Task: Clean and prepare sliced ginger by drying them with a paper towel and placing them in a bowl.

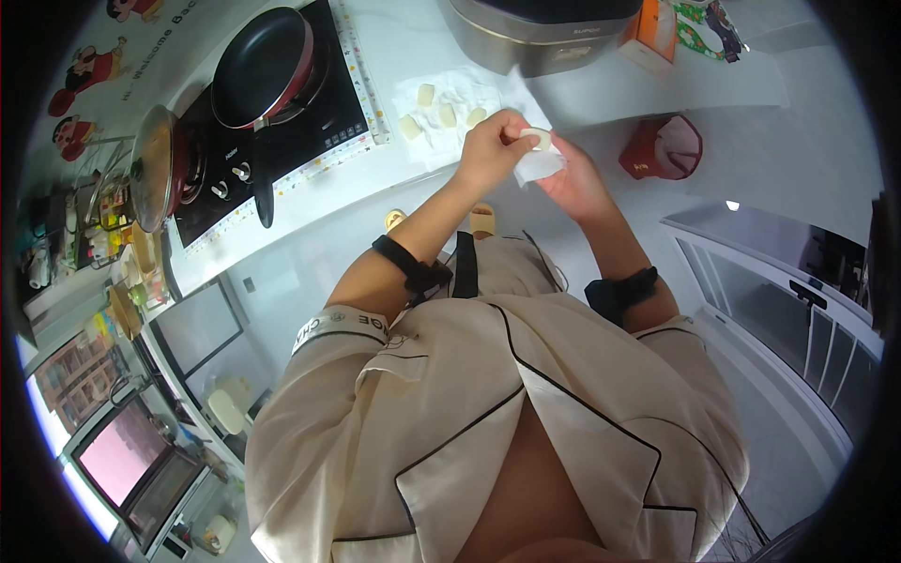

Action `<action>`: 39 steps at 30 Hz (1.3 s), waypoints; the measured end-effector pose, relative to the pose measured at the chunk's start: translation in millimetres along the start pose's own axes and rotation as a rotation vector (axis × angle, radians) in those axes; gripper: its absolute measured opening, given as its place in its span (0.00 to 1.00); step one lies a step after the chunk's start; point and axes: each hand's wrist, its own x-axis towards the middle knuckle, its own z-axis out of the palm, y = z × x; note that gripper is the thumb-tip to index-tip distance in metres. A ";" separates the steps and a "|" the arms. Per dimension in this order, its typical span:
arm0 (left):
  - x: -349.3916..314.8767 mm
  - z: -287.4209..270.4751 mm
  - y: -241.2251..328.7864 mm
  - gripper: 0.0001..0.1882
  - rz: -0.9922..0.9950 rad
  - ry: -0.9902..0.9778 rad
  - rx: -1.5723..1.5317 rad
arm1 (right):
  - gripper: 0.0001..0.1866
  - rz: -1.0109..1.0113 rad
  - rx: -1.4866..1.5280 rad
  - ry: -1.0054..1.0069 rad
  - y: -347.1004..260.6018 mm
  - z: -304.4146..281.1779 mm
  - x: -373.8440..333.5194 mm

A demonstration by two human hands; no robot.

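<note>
My left hand is closed, its thumb and fingers pinching a pale, rounded oblong piece whose kind I cannot make out. Just to the right, my right hand holds a white paper towel under and against that piece. Both hands are in front of the counter's edge, close together. On the counter beyond them, a spread paper towel carries several similar pale pieces, lying apart from one another. Part of the fingers of my right hand is hidden behind the paper.
At the left, a black frying pan sits on a black glass cooktop, its handle reaching the front edge. A lidded pot stands beside it. A rice cooker and an orange box are behind; a red bin is right.
</note>
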 end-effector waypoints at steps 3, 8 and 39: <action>-0.8 3.1 12.9 0.07 -0.089 -0.007 0.191 | 0.17 -0.042 -0.052 -0.017 -1.6 5.8 -8.7; 1.2 0.3 8.9 0.08 -0.080 0.055 0.160 | 0.20 -0.013 -0.097 -0.055 -9.8 19.1 -16.5; -160.6 -306.6 -42.4 0.11 0.003 1.370 0.655 | 0.23 -0.572 -1.711 0.792 -130.8 -74.4 80.1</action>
